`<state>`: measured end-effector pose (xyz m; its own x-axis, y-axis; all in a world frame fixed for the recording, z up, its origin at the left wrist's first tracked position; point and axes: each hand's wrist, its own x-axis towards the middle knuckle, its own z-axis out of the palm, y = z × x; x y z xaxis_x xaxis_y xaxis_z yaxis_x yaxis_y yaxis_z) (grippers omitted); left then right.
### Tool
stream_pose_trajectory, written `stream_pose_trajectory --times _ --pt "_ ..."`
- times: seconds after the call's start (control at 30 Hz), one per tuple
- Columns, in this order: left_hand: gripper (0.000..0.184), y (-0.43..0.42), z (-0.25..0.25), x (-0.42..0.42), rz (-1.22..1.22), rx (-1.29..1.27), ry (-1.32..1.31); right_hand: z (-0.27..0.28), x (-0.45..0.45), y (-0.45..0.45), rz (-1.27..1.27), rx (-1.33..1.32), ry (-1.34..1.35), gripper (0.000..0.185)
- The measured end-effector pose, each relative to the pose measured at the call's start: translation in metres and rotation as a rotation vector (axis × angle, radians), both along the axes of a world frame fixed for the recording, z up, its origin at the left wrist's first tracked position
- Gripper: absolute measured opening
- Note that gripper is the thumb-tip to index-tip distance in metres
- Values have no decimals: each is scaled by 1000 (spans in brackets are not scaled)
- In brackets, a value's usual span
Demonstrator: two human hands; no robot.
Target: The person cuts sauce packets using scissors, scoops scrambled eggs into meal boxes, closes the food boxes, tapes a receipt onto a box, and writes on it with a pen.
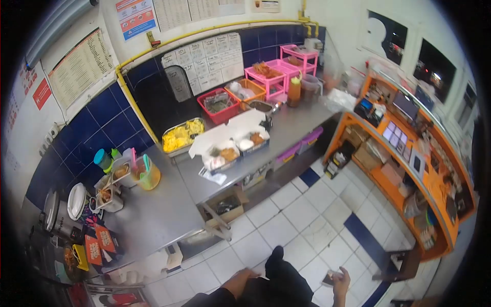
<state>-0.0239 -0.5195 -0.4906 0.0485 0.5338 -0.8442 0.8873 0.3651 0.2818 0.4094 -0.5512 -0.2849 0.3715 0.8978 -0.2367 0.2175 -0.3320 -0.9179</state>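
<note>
My right hand [341, 282] is at the bottom of the view, over the tiled floor, its fingers closed around a small, pale, see-through object with a dark part [328, 279]. It is too small and blurred to name. Beside my dark-clothed leg is my left hand [246, 277], its fingers partly hidden against the clothing. Both hands are well below the steel counter [279, 146]. On that counter stand two open white food boxes: the nearer box [217, 165] and the farther box [255, 146], each with white and fried brown food inside.
A metal tray of yellow food [174, 148], a red basket [223, 116] and pink racks [279, 92] line the counter's back. Containers and a rice cooker [64, 222] stand left. An orange shelf desk [378, 138] curves along the right, with a dark stool [404, 263] nearby.
</note>
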Motion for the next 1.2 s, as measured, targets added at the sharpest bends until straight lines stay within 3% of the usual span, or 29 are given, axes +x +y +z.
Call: stream_pose_trajectory --times 0.07,0.13,0.17,0.2,0.27,0.33,0.37,0.5,0.53,0.6,0.7,0.83,0.9,0.97,1.07,1.13,1.17,1.2 --pt "75 62 5 -5 47 116 25 1 20 61 24 -51 -20 51" --pt "64 56 21 9 119 144 47 0 38 127 90 -7 5 49" --pt "53 104 80 10 58 52 12 29 26 165 121 -34 -38 48" --pt "43 133 51 6 -226 95 0 27 27 198 157 40 4 46" --pt "34 204 98 13 -426 21 -26 58 3 263 179 -2 -28 46" --pt "35 245 87 40 -285 192 -26 54 -5 325 304 157 -13 49" --pt "37 273 81 54 -238 285 -33 60 -10 351 310 115 -39 49" --pt "40 357 63 74 -363 338 -63 51 -32 438 294 7 -18 49" --pt "40 392 73 72 -396 317 -55 57 -40 460 314 -63 -193 47" --pt "40 458 94 66 -447 270 -38 24 -31 497 362 -62 -203 51" --pt "25 536 30 67 -242 491 -9 0 -25 552 347 -70 -92 46" --pt "27 630 61 70 -101 327 -43 38 -27 618 376 -240 -163 43" --pt "32 650 64 69 -147 195 -48 38 -25 651 366 -253 -87 41" --pt "31 647 43 67 -1 228 -30 38 -33 683 434 -243 -86 39" --pt "30 627 3 62 142 364 -77 5 -32 733 628 -303 -108 38" --pt "29 601 -2 53 417 632 -74 -28 -50 784 891 -296 -183 39" --pt "30 580 13 45 461 395 -116 -19 -81 800 1014 -225 -186 31" --pt "30 561 29 37 486 142 -132 -58 -81 818 1157 -312 -115 28"
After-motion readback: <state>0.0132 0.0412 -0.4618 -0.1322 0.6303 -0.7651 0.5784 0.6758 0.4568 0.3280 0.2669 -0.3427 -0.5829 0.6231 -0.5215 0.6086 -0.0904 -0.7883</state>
